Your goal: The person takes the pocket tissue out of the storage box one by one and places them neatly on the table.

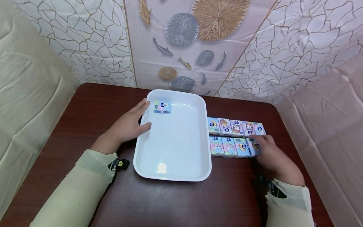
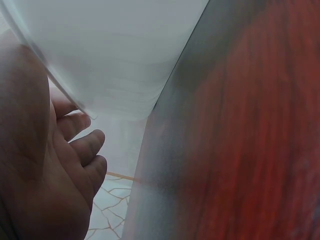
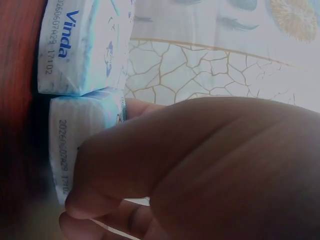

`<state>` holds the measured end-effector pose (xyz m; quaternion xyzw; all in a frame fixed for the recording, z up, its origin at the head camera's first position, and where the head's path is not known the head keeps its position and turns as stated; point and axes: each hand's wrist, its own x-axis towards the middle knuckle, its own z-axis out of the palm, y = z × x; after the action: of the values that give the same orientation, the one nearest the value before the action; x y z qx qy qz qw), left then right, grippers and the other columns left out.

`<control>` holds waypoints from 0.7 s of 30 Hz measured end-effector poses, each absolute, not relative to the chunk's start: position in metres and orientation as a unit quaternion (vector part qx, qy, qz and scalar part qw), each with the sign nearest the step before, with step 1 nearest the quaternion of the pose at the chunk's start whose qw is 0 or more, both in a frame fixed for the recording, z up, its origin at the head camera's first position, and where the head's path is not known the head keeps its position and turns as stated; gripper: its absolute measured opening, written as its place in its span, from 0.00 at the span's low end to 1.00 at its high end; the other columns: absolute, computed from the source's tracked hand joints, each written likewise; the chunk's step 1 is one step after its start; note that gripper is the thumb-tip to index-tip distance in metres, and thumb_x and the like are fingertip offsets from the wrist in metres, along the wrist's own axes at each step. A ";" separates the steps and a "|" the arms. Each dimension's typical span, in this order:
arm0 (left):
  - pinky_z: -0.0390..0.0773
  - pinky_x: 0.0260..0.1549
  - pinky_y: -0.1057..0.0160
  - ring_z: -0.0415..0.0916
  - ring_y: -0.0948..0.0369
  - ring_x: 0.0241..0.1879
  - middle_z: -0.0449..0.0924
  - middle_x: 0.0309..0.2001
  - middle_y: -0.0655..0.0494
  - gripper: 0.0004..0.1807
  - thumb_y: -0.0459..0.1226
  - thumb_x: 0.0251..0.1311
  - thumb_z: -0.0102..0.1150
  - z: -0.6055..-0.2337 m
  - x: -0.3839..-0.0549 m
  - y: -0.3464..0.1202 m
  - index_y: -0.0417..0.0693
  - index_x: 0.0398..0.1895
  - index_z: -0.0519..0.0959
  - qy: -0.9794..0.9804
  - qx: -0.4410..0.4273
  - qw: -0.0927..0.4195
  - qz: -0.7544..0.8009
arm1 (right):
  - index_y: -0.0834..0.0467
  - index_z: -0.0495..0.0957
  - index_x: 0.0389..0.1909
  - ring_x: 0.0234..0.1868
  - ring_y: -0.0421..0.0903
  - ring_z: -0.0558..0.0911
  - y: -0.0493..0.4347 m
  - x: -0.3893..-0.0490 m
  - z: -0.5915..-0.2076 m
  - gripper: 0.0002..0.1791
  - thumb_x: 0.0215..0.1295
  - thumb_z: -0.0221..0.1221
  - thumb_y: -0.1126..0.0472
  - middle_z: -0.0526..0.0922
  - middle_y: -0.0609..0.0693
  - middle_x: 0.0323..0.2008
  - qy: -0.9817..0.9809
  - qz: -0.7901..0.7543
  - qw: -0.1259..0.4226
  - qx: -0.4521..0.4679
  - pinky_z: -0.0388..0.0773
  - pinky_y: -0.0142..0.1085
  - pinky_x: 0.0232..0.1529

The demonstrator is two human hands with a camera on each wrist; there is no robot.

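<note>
A white rectangular tray (image 1: 173, 151) lies on the table, with one small pastel tissue pack (image 1: 163, 107) in its far left corner. My left hand (image 1: 127, 126) rests at the tray's left rim, thumb and forefinger reaching over it. In the left wrist view, the other fingers (image 2: 89, 146) lie loosely bent outside the tray wall. To the right of the tray, tissue packs stand side by side in two rows. My right hand (image 1: 273, 156) pinches the rightmost tissue pack (image 3: 64, 135) of the front row, which sits slightly tilted against its neighbour (image 3: 65, 45); the fingers partly hide it.
The back row of tissue packs (image 1: 236, 127) lies just behind the front row (image 1: 229, 147); both rows begin at the tray's right wall. Under everything is a dark red-brown wooden table (image 1: 158, 201). Patterned cloth (image 1: 181, 47) hangs behind its far edge.
</note>
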<state>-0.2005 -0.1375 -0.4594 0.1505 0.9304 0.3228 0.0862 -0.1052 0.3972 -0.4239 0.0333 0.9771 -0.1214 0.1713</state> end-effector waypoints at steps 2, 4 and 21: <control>0.63 0.76 0.38 0.47 0.51 0.85 0.32 0.86 0.71 0.50 0.57 0.70 0.58 -0.460 -0.201 -0.138 0.69 0.87 0.41 0.931 0.151 0.086 0.322 | 0.54 0.57 0.82 0.55 0.70 0.66 0.398 -0.105 -0.426 0.46 0.62 0.59 0.74 0.50 0.76 0.70 0.976 -0.124 0.178 0.036 0.82 0.45 0.41; 0.63 0.76 0.38 0.47 0.51 0.85 0.32 0.86 0.71 0.50 0.58 0.70 0.58 -0.461 -0.201 -0.138 0.69 0.87 0.41 0.931 0.152 0.084 0.320 | 0.54 0.56 0.82 0.54 0.69 0.67 0.399 -0.106 -0.427 0.46 0.63 0.59 0.74 0.51 0.76 0.69 0.974 -0.128 0.183 0.036 0.81 0.42 0.40; 0.63 0.76 0.38 0.46 0.51 0.85 0.32 0.86 0.71 0.50 0.58 0.70 0.58 -0.462 -0.203 -0.138 0.70 0.87 0.40 0.933 0.152 0.083 0.316 | 0.50 0.53 0.84 0.54 0.70 0.69 0.399 -0.107 -0.430 0.50 0.63 0.63 0.71 0.53 0.76 0.68 0.971 -0.125 0.197 0.049 0.85 0.45 0.40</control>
<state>-0.2026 -0.1384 -0.4623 0.1522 0.9328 0.3162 0.0827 -0.1074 0.3993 -0.4302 0.0489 0.9713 -0.1246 0.1967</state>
